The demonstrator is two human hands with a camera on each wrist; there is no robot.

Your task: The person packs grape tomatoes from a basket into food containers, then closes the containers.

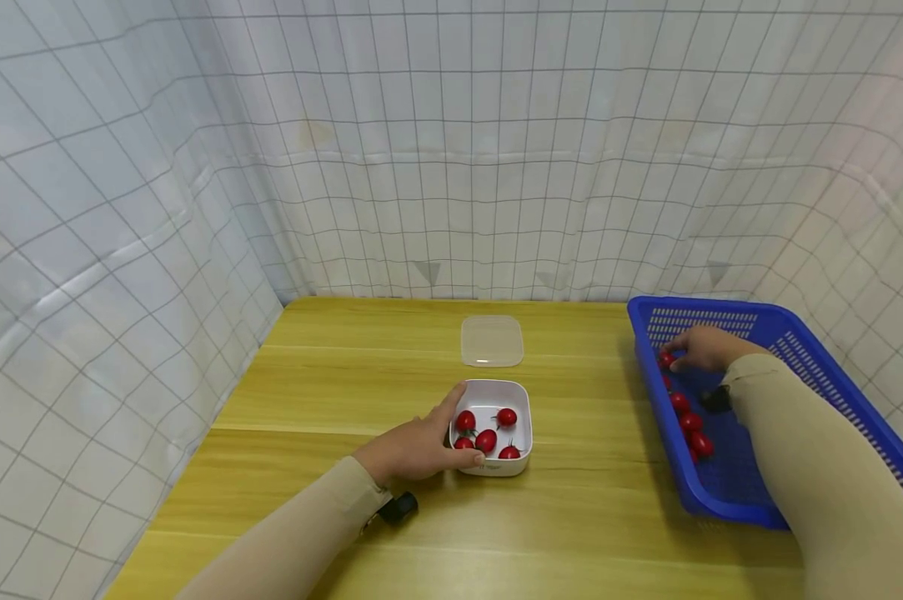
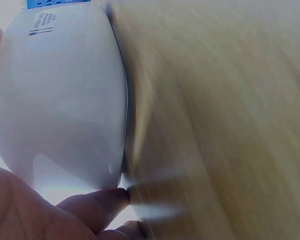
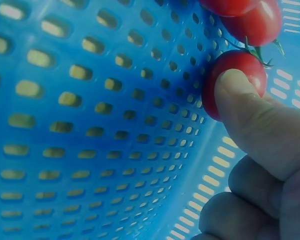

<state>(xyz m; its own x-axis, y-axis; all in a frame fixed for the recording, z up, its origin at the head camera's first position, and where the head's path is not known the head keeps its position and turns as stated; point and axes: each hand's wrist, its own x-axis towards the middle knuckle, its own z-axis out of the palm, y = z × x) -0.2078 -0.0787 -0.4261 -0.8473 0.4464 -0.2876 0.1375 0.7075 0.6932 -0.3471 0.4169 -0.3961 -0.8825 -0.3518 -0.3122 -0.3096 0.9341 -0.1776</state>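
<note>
Bright, even light (left wrist view blurred).

Person, two arms in view: long close-fitting beige sleeves reaching to both wrists; left hand (image 1: 413,450) and right hand (image 1: 702,348) bare; small black device strapped under each wrist.

You've got a clear plastic lid (image 1: 492,341) lying flat on the wooden table (image 1: 331,375), with a white grid-patterned curtain (image 1: 451,150) hanging behind it all.
</note>
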